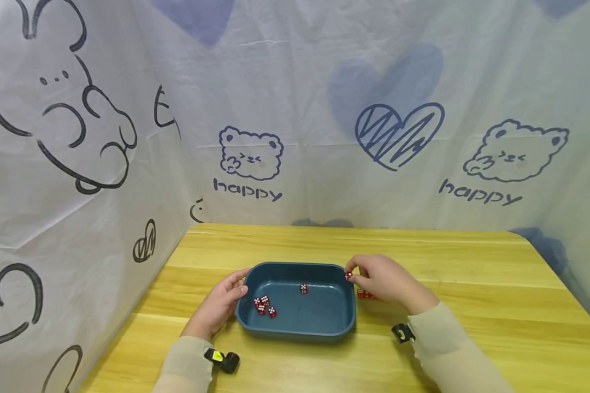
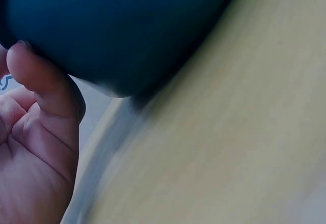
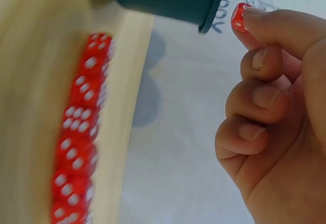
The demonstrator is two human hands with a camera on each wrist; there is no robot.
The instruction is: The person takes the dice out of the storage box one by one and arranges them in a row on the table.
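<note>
Backdrop cloth (image 1: 295,109), white with bear and heart drawings and the word "happy", is hanging behind and to both sides of the work area. Wooden table (image 1: 472,273) is carrying everything else.

Blue tray (image 1: 341,322), rectangular with rounded corners, is sitting near the middle of the table. Its outer wall is filling the upper part of the left wrist view (image 2: 127,30), blurred.

Left hand (image 1: 221,305) is lying against the left end of the tray, fingers relaxed and nearly straight along the rim, thumb pressing on the outer wall (image 2: 43,76). It is not curling round anything.

Right hand (image 1: 385,281) is hovering at the tray's right rim, thumb and forefinger pinching a single red die (image 3: 239,18); the other three fingers (image 3: 257,96) are curling toward the palm.

Row of red dice (image 3: 79,142) is lying on the table just beside the tray's right side, dice touching one another; mostly hidden under the right hand in the head view (image 1: 365,295).

Inside the tray, a cluster of red dice (image 1: 263,305) is resting near the left end, with one lone die (image 1: 303,289) sitting apart near the centre.
</note>
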